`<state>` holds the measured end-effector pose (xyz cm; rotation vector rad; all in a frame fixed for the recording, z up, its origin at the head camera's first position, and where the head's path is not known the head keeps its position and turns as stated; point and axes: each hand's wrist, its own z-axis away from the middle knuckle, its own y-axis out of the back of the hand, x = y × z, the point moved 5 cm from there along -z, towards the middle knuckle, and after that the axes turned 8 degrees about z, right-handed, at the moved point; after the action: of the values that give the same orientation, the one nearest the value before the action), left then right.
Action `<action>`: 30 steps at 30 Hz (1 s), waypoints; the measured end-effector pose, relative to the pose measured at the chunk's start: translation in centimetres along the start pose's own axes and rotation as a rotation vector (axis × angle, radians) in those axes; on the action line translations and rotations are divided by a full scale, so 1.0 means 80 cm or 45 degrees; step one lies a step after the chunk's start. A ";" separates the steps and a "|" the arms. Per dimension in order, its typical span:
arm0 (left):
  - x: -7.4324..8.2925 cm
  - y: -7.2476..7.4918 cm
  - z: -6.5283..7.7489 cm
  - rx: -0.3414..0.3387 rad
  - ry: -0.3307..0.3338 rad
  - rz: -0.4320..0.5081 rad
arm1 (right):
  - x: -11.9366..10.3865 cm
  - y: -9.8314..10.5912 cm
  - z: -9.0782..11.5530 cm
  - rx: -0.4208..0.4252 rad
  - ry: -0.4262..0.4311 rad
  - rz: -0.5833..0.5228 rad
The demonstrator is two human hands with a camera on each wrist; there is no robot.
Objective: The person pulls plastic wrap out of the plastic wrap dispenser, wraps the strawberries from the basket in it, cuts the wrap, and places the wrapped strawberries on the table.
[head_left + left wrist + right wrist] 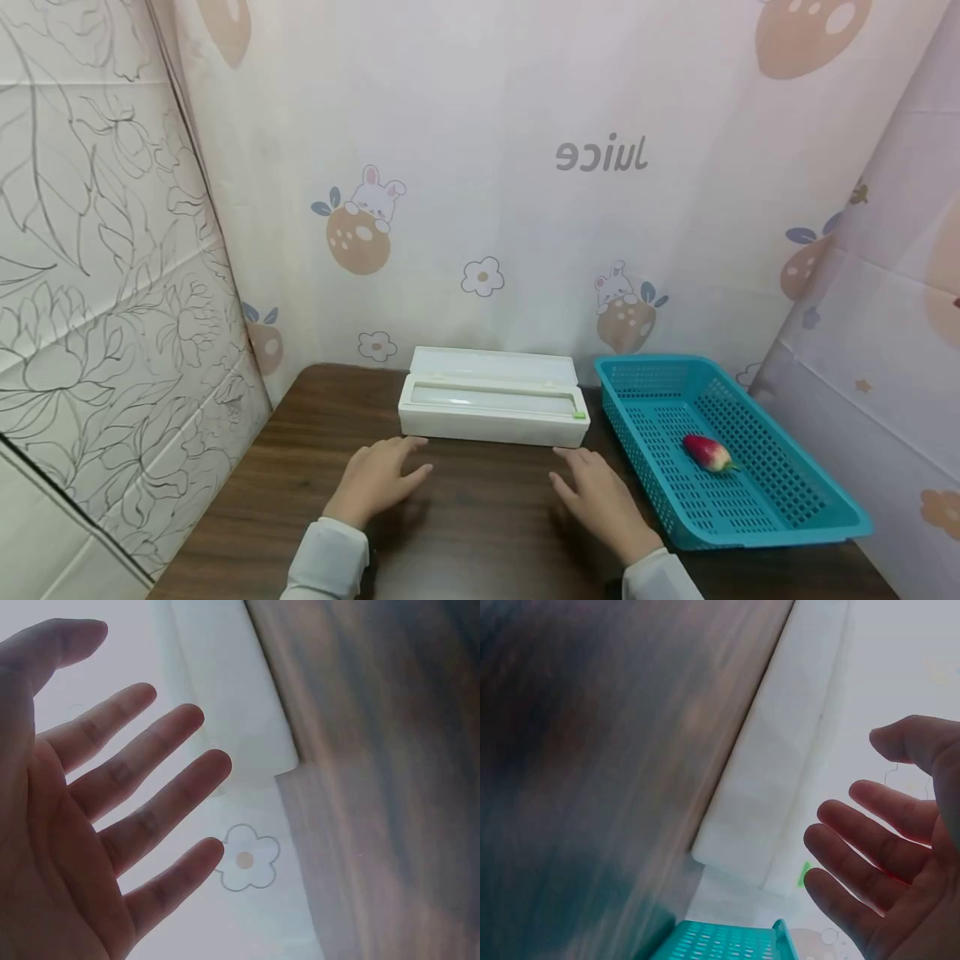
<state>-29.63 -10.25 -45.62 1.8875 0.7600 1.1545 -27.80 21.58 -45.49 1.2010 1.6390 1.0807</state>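
Observation:
A long white cling-film dispenser box (495,414) stands at the back of the table, its lid (491,367) tipped back and a small green tab (580,415) at its right end. In front of its left end my left hand (378,477) hovers with spread fingers and nothing held. My right hand (597,500) is near the box's right end, fingers apart and holding nothing. Both wrist views show each palm (64,877) bare, with fingers (885,855) loosely extended. To the right, a red and white radish (708,453) lies in a teal basket (787,537).
The dark wooden table (480,533) ends at a patterned curtain (480,208) behind the box. Another curtain (112,292) with line-drawn flowers hangs on the left. The basket's left wall stands close beside the right hand and the box.

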 end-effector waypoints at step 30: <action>-0.007 0.047 -0.048 -0.174 -0.003 0.203 | 0.014 0.042 -0.041 -0.251 0.102 0.039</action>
<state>-32.98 -11.45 -41.56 1.8600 0.5227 1.2690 -30.22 22.72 -41.47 1.0688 1.5376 1.2919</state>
